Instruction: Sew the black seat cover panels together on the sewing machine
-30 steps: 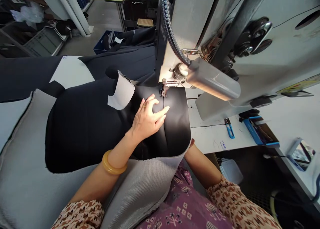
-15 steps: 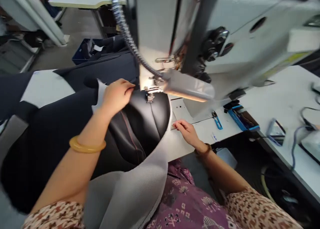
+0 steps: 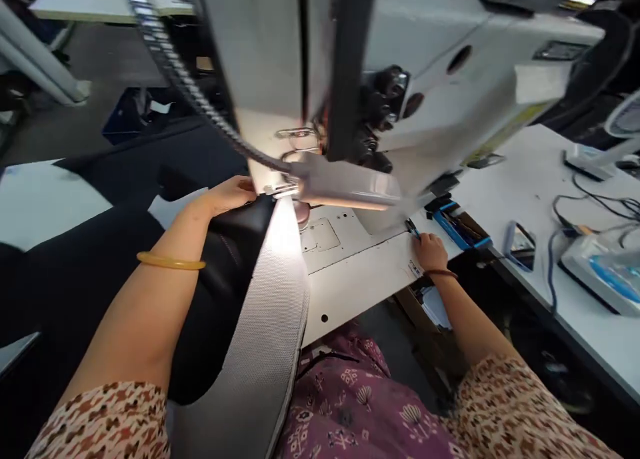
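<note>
My left hand [image 3: 231,195] is closed at the edge of a black leather-like piece [image 3: 235,235], left of the sewing machine's head [image 3: 265,65]; its fingertips are partly hidden. The piece's light grey mesh backing [image 3: 270,299] is folded up under the lit needle area and hangs towards my lap. Over on the right of the machine bed, my right hand [image 3: 431,251] has its fingers closed around small thread snips [image 3: 412,228], whose dark tips poke out beyond the hand.
A blue box [image 3: 460,225] holding small tools sits just beyond my right hand. A phone-like device [image 3: 520,245] and cables lie on the white side table [image 3: 530,172]. Dark fabric [image 3: 150,152] covers the left side, with a dark blue bin [image 3: 125,115] behind it.
My right hand has moved right from the bed beside the piece and taken hold of the snips. The piece has shifted, its grey backing now folded up under the machine head. The view has turned right.
</note>
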The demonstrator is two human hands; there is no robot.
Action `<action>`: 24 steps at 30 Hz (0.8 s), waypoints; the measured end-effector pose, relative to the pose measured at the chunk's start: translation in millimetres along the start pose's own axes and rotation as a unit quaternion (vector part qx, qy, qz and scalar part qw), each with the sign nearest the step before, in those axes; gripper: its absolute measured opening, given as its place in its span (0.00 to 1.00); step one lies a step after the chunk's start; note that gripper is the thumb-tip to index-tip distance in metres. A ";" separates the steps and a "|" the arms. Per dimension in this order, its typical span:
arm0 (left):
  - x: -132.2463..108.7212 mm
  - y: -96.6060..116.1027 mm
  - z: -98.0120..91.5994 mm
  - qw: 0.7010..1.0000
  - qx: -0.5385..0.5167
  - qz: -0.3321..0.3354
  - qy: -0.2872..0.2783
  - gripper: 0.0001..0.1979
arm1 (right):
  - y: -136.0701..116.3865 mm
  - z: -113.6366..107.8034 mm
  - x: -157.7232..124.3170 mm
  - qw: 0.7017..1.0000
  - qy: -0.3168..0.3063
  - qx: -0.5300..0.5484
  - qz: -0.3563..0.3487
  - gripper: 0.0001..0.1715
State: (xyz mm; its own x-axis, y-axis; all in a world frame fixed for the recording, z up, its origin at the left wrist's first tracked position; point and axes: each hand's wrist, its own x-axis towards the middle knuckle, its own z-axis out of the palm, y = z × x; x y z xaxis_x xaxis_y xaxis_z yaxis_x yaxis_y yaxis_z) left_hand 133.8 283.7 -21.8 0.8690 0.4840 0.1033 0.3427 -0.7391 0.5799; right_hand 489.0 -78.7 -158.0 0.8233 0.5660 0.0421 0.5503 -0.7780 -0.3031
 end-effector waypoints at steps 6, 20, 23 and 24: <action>3.5 3.1 -12.7 0.988 -0.033 -0.079 -0.129 0.23 | 21.0 -2.1 -11.8 0.995 0.046 0.019 0.083 0.12; 3.7 2.0 -4.4 0.994 0.071 -0.065 -0.058 0.20 | -84.1 -6.3 -64.4 0.979 0.016 0.195 -0.063 0.30; 11.5 3.2 6.3 0.993 0.093 -0.074 0.013 0.21 | -142.2 -14.7 -48.9 0.971 0.018 0.206 -0.123 0.32; 12.6 2.2 6.3 0.991 0.102 -0.075 0.030 0.21 | -161.4 -17.5 -43.1 0.969 0.018 0.198 -0.150 0.31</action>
State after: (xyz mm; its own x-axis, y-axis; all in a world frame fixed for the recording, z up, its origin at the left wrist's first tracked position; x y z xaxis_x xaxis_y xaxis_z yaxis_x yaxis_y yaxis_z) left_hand 147.7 285.2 -24.3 0.7822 0.6178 0.0801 0.5367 -0.7336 0.4170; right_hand 367.1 17.7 -94.2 0.6430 0.7349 0.2154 0.6748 -0.4106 -0.6132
